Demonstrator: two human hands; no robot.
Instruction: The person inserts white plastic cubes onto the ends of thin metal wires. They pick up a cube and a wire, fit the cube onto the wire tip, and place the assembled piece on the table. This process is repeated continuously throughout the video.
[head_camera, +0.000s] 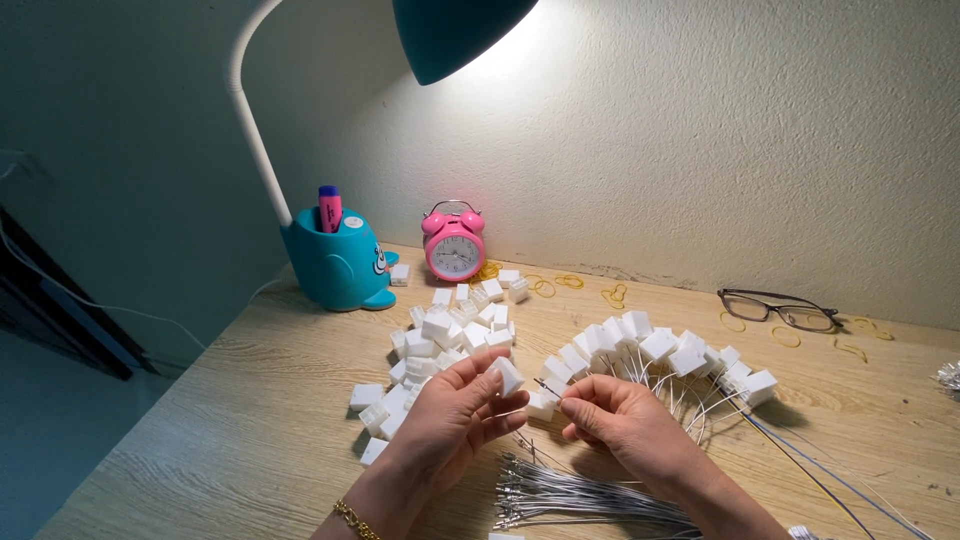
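Note:
My left hand (450, 415) pinches a small white plastic cube (509, 376) between thumb and fingers. My right hand (625, 420) holds a thin wire (549, 388) by its end, its tip pointing at the cube, a small gap apart. Behind the left hand lies a heap of loose white cubes (440, 340). Beyond the right hand, white cubes with wires attached (660, 350) fan out across the table. A bundle of loose grey wires (570, 495) lies below both hands.
The wooden table (230, 420) meets a wall at the back. A teal whale-shaped lamp base (340, 262) holds a pink marker. A pink alarm clock (455, 245), glasses (780, 308) and yellow rubber bands (615, 295) lie near the wall.

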